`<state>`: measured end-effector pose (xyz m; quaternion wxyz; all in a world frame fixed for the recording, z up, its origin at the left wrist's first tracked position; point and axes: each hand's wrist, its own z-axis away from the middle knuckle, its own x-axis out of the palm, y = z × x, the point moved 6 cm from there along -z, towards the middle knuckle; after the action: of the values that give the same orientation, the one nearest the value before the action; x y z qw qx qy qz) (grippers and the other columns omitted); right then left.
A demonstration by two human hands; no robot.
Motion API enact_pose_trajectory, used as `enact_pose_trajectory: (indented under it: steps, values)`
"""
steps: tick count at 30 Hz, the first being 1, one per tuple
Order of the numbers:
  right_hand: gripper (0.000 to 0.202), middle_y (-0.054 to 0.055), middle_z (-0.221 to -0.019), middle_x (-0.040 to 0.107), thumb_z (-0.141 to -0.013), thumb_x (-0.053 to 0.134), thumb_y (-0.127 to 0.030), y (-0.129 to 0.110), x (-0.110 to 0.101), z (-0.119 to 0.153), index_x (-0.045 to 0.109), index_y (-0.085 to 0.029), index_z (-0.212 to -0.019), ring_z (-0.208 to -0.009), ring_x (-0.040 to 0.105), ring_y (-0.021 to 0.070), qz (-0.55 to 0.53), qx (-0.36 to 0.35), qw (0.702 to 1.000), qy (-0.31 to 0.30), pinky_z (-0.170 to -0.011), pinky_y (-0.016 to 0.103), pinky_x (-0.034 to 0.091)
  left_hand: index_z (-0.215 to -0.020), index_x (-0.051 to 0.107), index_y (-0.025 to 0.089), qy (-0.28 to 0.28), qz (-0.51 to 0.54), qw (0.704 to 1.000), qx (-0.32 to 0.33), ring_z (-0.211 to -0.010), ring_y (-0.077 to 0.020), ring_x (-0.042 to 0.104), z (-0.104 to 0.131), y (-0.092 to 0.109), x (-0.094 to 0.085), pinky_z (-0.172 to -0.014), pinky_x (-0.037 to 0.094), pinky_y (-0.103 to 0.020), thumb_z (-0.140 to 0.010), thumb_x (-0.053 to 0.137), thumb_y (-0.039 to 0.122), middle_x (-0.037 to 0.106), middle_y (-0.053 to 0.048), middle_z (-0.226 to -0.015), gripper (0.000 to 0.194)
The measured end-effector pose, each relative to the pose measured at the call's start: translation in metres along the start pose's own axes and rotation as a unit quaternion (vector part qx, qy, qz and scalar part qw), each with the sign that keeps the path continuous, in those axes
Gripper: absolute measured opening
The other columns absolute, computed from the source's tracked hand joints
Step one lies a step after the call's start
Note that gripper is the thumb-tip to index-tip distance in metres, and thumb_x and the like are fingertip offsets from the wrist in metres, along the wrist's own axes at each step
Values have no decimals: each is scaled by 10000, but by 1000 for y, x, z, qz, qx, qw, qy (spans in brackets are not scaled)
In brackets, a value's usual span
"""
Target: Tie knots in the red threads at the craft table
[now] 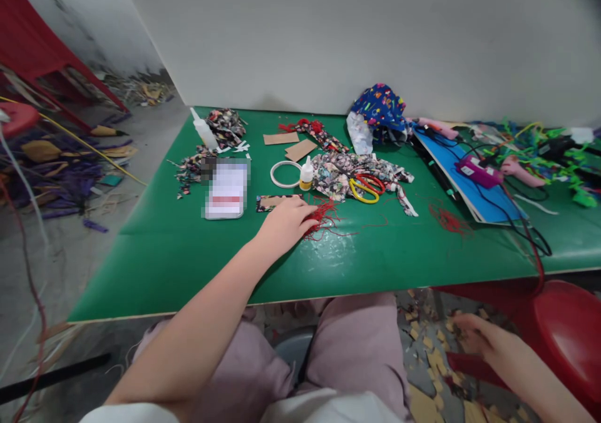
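Note:
My left hand (286,224) rests on the green table, its fingers and thumb closed over a tangle of red threads (325,216). A piece of cardboard edged with flowered fabric (267,203) lies partly under that hand. Just beyond stands a small glue bottle with a yellow label (306,176), beside a white tape ring (276,182). Crumpled flowered fabric (331,176) carries scissors with yellow and red handles (364,189). My right hand (476,338), slightly blurred, hangs below the table edge with fingers apart and nothing visible in it.
A phone (226,191) and a white nozzle bottle (205,132) are on the left. Cardboard strips (300,150) and a blue patterned cloth (380,107) lie at the back. Rightward are a blue folder (469,173), pink glue guns (521,171), cables and a red stool (568,329).

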<state>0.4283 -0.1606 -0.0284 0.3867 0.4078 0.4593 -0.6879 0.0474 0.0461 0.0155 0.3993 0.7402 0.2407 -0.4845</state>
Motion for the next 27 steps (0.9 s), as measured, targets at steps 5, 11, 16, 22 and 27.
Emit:
enact_pose_trajectory:
  steps: [5,11,16,22,27]
  values:
    - [303,36,-674,686,-791,439,-414,-69,-27,-29,628,-267,-976,-611,656,233,-52,-38,997,-35,-620,366,515,-1064,627,92,-13,-91,996,-18,-1015,-281,540,2,3,6,-881,421,-392,-774,564,507,598,-157,-996,511]
    - [254,11,-692,627,-902,382,-371,-232,-58,-82,528,-210,-770,-637,596,127,-142,-264,950,-83,-615,253,458,-907,685,151,-39,21,998,-35,-869,-201,587,-6,5,20,-794,454,-318,-870,482,273,642,-87,-885,240]
    - [310,-15,-567,554,-881,413,-303,-307,-31,-149,486,-166,-613,-511,520,77,-336,-345,866,-134,-536,208,429,-885,691,181,12,165,983,-79,-759,-160,615,-11,-3,14,-730,470,-283,-844,516,246,702,-25,-827,192]
    - [224,-3,-692,638,-791,585,-375,-310,25,-185,578,-154,-825,-484,553,67,-524,-266,763,-269,-464,196,444,-968,685,186,67,278,946,-156,-803,-159,638,-9,-15,5,-776,492,-305,-828,512,199,716,-22,-907,223]
    - [231,-45,-554,573,-729,668,-364,-308,26,-181,574,-155,-756,-449,514,55,-583,-247,717,-292,-433,173,428,-998,668,164,69,373,908,-178,-830,-153,646,-9,-18,7,-822,500,-316,-779,559,162,707,-38,-949,245]
